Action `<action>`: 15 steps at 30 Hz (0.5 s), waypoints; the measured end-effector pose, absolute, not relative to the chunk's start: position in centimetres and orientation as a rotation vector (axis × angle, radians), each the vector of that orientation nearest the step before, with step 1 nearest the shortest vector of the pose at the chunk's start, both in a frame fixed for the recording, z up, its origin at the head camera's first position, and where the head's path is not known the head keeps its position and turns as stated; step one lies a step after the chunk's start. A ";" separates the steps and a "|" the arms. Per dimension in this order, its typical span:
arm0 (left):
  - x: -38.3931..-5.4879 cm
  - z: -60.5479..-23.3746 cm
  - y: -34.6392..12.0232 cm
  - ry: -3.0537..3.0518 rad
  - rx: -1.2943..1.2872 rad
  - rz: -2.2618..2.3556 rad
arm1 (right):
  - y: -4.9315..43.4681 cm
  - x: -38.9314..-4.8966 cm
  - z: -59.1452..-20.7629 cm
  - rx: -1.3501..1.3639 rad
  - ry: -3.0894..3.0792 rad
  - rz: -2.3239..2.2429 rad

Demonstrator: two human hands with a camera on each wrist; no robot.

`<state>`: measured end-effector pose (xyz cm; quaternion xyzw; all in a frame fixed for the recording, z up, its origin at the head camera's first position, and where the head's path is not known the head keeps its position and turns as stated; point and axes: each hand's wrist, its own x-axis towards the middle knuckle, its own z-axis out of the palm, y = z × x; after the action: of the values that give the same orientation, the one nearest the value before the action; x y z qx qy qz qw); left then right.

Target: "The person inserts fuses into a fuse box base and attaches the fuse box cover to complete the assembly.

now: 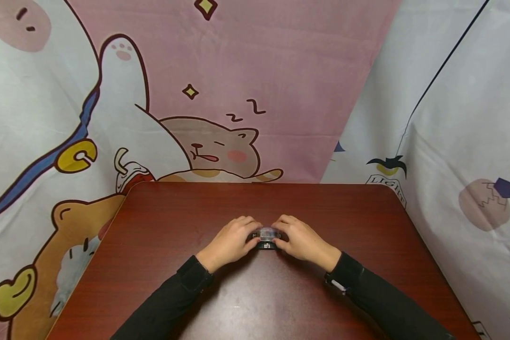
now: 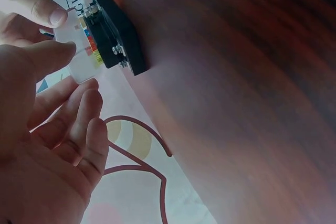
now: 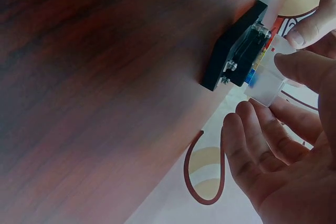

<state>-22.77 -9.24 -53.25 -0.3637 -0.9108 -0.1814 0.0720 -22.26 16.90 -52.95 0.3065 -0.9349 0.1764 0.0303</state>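
Note:
A small black base [image 2: 123, 32] with metal screw terminals sits on the table between both hands. Over it is a clear plastic cover [image 3: 262, 88], with red, yellow and blue bits showing at its lower edge. My left hand [image 1: 231, 242] pinches one end of the cover between thumb and fingers. From the opposite end, my right hand [image 1: 304, 242] pinches it the same way. In both wrist views the cover overlaps the top of the base, and part of it is hidden behind the thumbs.
The reddish-brown wooden table [image 1: 174, 212] extends around the hands to its rounded far corners. Behind it hangs a cloth [image 1: 306, 94] printed with cartoon animals, and a paler printed cloth [image 1: 450, 141] hangs at the right.

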 end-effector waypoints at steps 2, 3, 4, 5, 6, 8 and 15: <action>-22.8 -53.4 -9.3 -2.737 -1.096 -0.546 | 16.9 -22.3 -53.1 0.948 -2.883 0.539; -22.8 -53.4 -9.3 -2.737 -1.096 -0.545 | 16.8 -22.3 -53.1 0.951 -2.883 0.540; -22.8 -53.5 -9.3 -2.737 -1.097 -0.544 | 16.8 -22.3 -53.1 0.951 -2.885 0.541; -22.9 -53.5 -9.3 -2.735 -1.098 -0.545 | 16.8 -22.3 -53.1 0.955 -2.883 0.541; -22.9 -53.6 -9.4 -2.733 -1.098 -0.543 | 16.8 -22.3 -53.2 0.956 -2.884 0.541; -22.9 -53.7 -9.4 -2.731 -1.100 -0.539 | 16.8 -22.4 -53.2 0.962 -2.881 0.544; -23.0 -53.8 -9.4 -2.744 -1.102 -0.509 | 16.6 -22.5 -53.5 0.965 -2.891 0.535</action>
<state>-23.03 -9.44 -53.83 -0.3664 -0.9122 -0.1694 0.0706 -22.51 16.64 -53.52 0.3117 -0.9340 0.1727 0.0239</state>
